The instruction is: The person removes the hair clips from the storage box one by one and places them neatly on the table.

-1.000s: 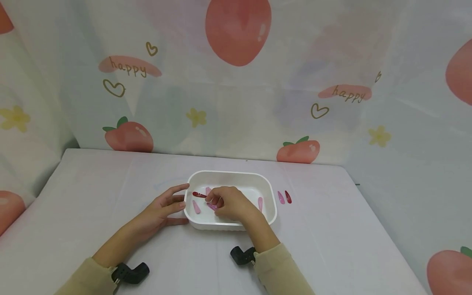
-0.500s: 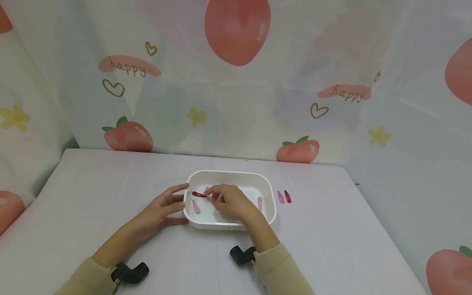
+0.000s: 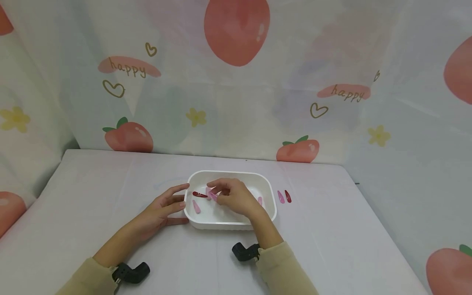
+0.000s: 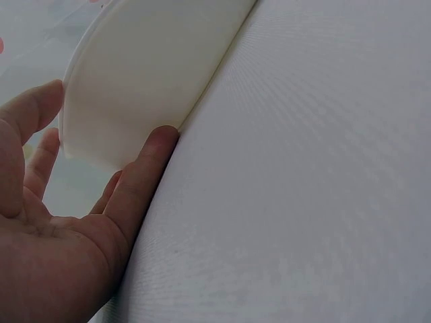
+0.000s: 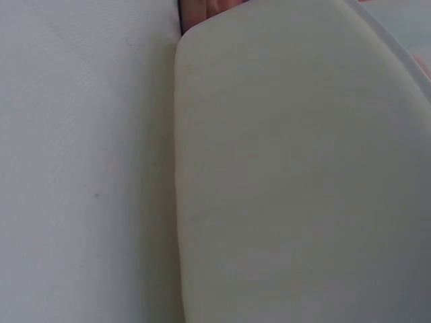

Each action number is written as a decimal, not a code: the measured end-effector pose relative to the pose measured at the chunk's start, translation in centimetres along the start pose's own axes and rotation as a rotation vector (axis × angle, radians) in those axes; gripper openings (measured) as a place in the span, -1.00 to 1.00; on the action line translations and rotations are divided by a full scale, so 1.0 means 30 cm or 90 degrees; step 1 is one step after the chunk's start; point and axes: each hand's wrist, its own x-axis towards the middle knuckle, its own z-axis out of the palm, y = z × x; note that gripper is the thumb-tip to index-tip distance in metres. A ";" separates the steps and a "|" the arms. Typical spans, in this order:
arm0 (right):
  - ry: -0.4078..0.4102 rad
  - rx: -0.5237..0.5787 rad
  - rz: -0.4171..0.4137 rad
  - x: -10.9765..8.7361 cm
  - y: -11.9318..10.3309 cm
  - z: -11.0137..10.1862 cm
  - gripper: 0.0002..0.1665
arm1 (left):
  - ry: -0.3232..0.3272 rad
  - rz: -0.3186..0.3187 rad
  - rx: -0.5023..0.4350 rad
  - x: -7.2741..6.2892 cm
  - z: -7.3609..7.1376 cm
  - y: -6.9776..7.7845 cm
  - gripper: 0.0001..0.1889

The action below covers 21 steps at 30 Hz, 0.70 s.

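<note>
In the head view a white plastic tray (image 3: 228, 225) stands on the table, with several snap hair clips inside. My left hand (image 3: 162, 211) touches the tray's left end with spread, mostly straight fingers; the left wrist view shows its fingertips against the outer wall. Over the tray's inside, my right hand (image 3: 236, 198) pinches a pink hair clip (image 3: 213, 197) between thumb and fingers. Close by lie a dark red clip (image 3: 200, 194) and a paler pink clip (image 3: 208, 191), partly covered. Another pink clip (image 3: 196, 207) lies at the left. The right wrist view shows mostly the tray's outer wall.
Right of the tray, a pink clip (image 3: 281, 197) and a red clip (image 3: 288, 196) lie side by side on the white-covered table (image 3: 332, 237). One more pink clip (image 3: 260, 200) is inside the tray's right part, partly behind my right wrist. A printed curtain (image 3: 236, 123) hangs behind.
My right hand has moved slightly up and away from me inside the tray, with the pinched pink clip. The left hand stays at the tray's left end.
</note>
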 end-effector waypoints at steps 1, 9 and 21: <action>0.000 0.010 0.003 0.000 -0.003 -0.003 -0.49 | 0.001 0.000 -0.001 0.000 0.000 0.000 -0.36; 0.022 0.090 0.026 -0.014 -0.023 -0.058 -0.50 | 0.003 -0.001 0.003 -0.001 0.001 0.006 -0.36; 0.066 0.246 0.002 -0.060 -0.015 -0.187 -0.53 | 0.004 -0.001 0.008 -0.003 0.004 -0.001 -0.37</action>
